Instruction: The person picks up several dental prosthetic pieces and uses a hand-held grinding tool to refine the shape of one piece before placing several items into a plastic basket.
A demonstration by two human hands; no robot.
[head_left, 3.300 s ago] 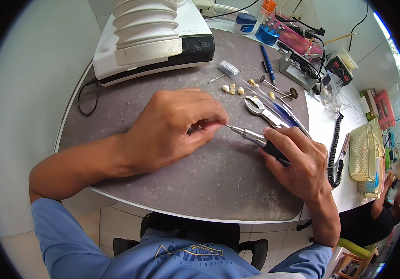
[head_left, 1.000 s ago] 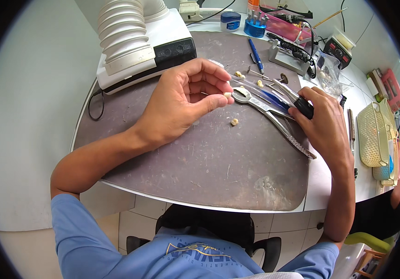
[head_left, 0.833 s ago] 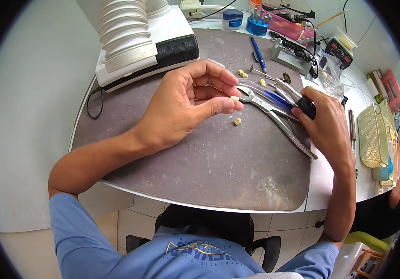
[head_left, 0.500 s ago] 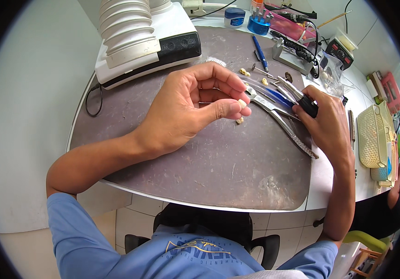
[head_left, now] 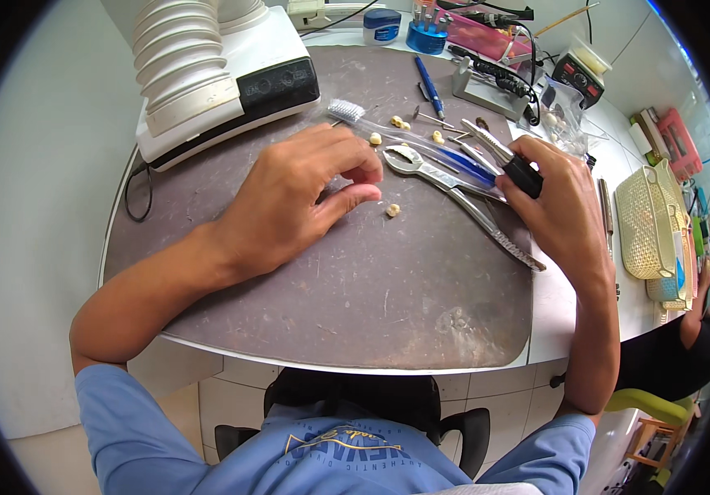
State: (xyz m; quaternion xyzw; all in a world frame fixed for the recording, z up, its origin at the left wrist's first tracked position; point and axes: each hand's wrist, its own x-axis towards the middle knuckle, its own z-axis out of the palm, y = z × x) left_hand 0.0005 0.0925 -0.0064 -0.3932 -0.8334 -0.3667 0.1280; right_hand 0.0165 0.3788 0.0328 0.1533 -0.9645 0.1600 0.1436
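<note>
My left hand hovers low over the brown work mat, fingers curled, with a small gap between thumb and forefinger and nothing visible in it. Just past its fingertips sits a small cream tooth crown; another crown lies near the thumb. My right hand grips a rotary handpiece with a black sleeve and silver front. Beneath and left of it are a clear-and-blue toothbrush and a metal caliper-like tool with looped jaws. More crowns lie beyond.
A white machine with a ribbed hose stands at the back left. Behind are a blue pen, a blue bur holder and a grey handpiece stand. Woven baskets are at the right. Another person sits at far right.
The crown my left fingers pinched now rests on the mat beyond them. The left hand has drawn back and its fingers have parted. My right hand keeps the handpiece.
</note>
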